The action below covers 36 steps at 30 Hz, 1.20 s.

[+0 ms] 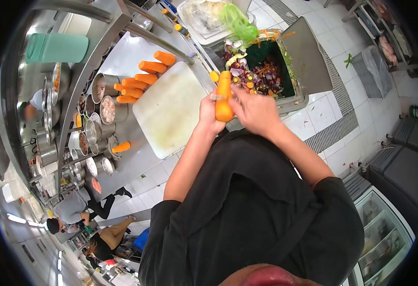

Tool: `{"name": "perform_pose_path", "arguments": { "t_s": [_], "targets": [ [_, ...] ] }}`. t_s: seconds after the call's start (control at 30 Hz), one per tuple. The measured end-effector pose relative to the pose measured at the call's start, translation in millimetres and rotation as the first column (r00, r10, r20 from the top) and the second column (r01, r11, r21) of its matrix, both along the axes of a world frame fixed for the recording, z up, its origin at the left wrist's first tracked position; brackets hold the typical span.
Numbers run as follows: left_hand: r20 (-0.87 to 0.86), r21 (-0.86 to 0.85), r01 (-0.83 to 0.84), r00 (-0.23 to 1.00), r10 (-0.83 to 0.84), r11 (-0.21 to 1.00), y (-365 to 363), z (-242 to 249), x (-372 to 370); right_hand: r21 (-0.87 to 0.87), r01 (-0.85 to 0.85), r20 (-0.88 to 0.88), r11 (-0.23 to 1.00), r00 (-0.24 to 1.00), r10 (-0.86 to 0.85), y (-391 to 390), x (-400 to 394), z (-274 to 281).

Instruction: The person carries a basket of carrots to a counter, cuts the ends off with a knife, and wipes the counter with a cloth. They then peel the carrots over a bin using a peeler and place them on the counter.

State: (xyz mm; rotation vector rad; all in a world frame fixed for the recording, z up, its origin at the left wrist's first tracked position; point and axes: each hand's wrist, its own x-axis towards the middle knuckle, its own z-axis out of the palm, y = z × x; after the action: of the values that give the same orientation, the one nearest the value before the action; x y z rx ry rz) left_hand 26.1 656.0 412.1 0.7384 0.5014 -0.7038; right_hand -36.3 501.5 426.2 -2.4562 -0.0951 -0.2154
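My left hand (208, 113) is closed round a thick peeled carrot (224, 97), which points away from me over the edge of the bin. A small pale metallic band shows at the fingers of that hand. Against the carrot's right side, my right hand (258, 111) has its fingers curled and slightly blurred; what they grip, if anything, I cannot tell. Beyond both hands stands an open waste bin (300, 97) with onion skins, orange pieces and other vegetable scraps (266, 78). To the left lies a white cutting board (171, 109), with several carrots (132, 86) along its far side.
Metal pots (113, 109) with food line the steel counter (123, 164) on the left, where a single carrot piece (121, 147) lies. A green plastic bag (237, 24) sits beside the bin. Two people (75, 207) are in the background. A grey basket (372, 71) stands right.
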Motion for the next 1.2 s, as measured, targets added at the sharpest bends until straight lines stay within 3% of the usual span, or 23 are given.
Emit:
{"name": "perform_pose_path", "arguments": {
  "t_s": [0.03, 0.07, 0.1, 0.17, 0.23, 0.27, 0.3, 0.37, 0.43, 0.5, 0.53, 0.57, 0.63, 0.7, 0.77, 0.83, 0.9, 0.93, 0.97, 1.03, 1.07, 1.1, 1.2],
  "targets": [
    [-0.001, -0.001, -0.001, 1.0, 0.001, 1.0, 5.6, -7.1, -1.8, -0.014, 0.071, -0.05, 0.997, 0.996, -0.072, -6.5, 14.9, -2.9],
    [0.04, -0.139, 0.18, 0.984, -0.176, 0.974, 16.2, -19.3, -3.1, -0.072, 0.107, -0.198, 0.992, 0.973, -0.12, -17.4, 33.6, -14.7],
    [0.106, -0.264, 0.356, 0.934, -0.34, 0.896, 22.2, -25.0, -3.8, -0.012, 0.204, -0.165, 0.979, 0.965, -0.203, -27.2, 47.7, -33.5],
    [0.119, -0.226, 0.371, 0.928, -0.353, 0.901, 14.6, -6.9, -9.6, -0.004, 0.199, -0.265, 0.98, 0.945, -0.193, -47.7, 65.7, -75.2],
    [0.183, -0.003, 0.233, 0.956, -0.229, 0.972, 6.2, 0.5, -7.8, 0.133, 0.2, -0.206, 0.971, 0.964, -0.17, -45.3, 52.0, -61.0],
    [0.228, 0.001, 0.227, 0.948, -0.221, 0.974, 10.3, -2.1, -4.1, 0.259, 0.206, -0.304, 0.944, 0.945, -0.122, -37.2, 37.2, -18.5],
    [0.22, 0.002, 0.223, 0.951, -0.218, 0.975, 11.8, -4.2, -6.3, 0.311, 0.177, -0.197, 0.934, 0.973, -0.119, -25.7, 21.1, -15.9],
    [0.082, -0.016, 0.006, 0.997, -0.004, 1.0, 9.2, -4.4, -0.3, 0.196, -0.038, 0.06, 0.98, 0.998, 0.027, -4.3, -17.3, 1.5],
    [0.09, 0.011, -0.014, 0.996, 0.013, 1.0, 7.5, 1.3, 0.3, 0.086, -0.067, 0.062, 0.994, 0.996, 0.062, 12.3, -32.4, 19.3],
    [0.081, 0.067, -0.034, 0.996, 0.028, 0.997, 5.5, 6.1, -7.6, -0.005, -0.038, -0.005, 0.999, 0.999, 0.038, 6.9, -16.0, 15.9],
    [0.116, 0.105, 0.121, 0.984, -0.133, 0.987, 11.4, 10.0, -11.1, 0.049, 0.034, 0.011, 0.998, 0.999, -0.035, 1.8, 0.8, 4.9],
    [0.114, 0.106, 0.128, 0.984, -0.14, 0.986, 15.7, 4.0, -12.7, 0.013, 0.088, -0.047, 0.996, 0.995, -0.088, -6.1, 19.3, -7.1],
    [0.133, -0.111, 0.259, 0.961, -0.244, 0.959, 24.2, -14.2, -16.3, -0.008, 0.148, -0.164, 0.989, 0.975, -0.147, -27.4, 53.5, -44.9],
    [0.154, -0.159, 0.245, 0.963, -0.221, 0.956, 18.2, -4.1, -14.4, 0.063, 0.173, -0.137, 0.983, 0.977, -0.163, -31.1, 52.2, -52.1],
    [0.222, -0.004, 0.076, 0.972, -0.073, 0.997, 14.4, 8.9, -11.6, 0.127, 0.18, -0.115, 0.975, 0.979, -0.166, -30.3, 44.4, -51.1],
    [0.164, 0.028, 0.025, 0.986, -0.029, 0.999, 19.1, 4.8, -3.5, 0.261, 0.011, -0.054, 0.965, 0.999, 0.004, -13.2, 5.7, -7.7],
    [0.079, -0.113, 0.006, 0.997, 0.003, 0.994, 26.1, -8.2, 0.7, 0.18, -0.166, 0.096, 0.97, 0.984, 0.151, 4.6, -26.3, 19.3],
    [0.006, -0.105, -0.062, 0.998, 0.063, 0.993, 20.7, -7.4, -2.6, 0.033, -0.129, 0.048, 0.991, 0.991, 0.127, 12.3, -32.0, 18.5],
    [0.003, -0.106, -0.058, 0.998, 0.059, 0.993, 20.3, -3.7, -5.3, 0.033, -0.125, 0.046, 0.992, 0.991, 0.124, 12.0, -27.5, 17.0],
    [0.145, 0.098, 0.164, 0.973, -0.177, 0.982, 16.4, 12.3, -13.9, 0.09, 0.019, -0.057, 0.996, 0.998, -0.014, -0.2, -1.7, 9.9],
    [0.157, -0.077, 0.255, 0.958, -0.241, 0.964, 19.4, 7.3, -15.0, 0.046, 0.093, -0.107, 0.995, 0.99, -0.088, -10.0, 15.1, 1.6],
    [0.154, -0.078, 0.259, 0.957, -0.245, 0.963, 16.5, 7.5, -17.4, 0.144, 0.162, -0.133, 0.976, 0.981, -0.143, -22.1, 33.2, -27.7],
    [0.179, -0.013, 0.159, 0.972, -0.154, 0.987, 4.8, 15.3, -20.0, 0.042, 0.246, -0.198, 0.968, 0.952, -0.234, -41.7, 44.5, -33.1]
  ]
}}
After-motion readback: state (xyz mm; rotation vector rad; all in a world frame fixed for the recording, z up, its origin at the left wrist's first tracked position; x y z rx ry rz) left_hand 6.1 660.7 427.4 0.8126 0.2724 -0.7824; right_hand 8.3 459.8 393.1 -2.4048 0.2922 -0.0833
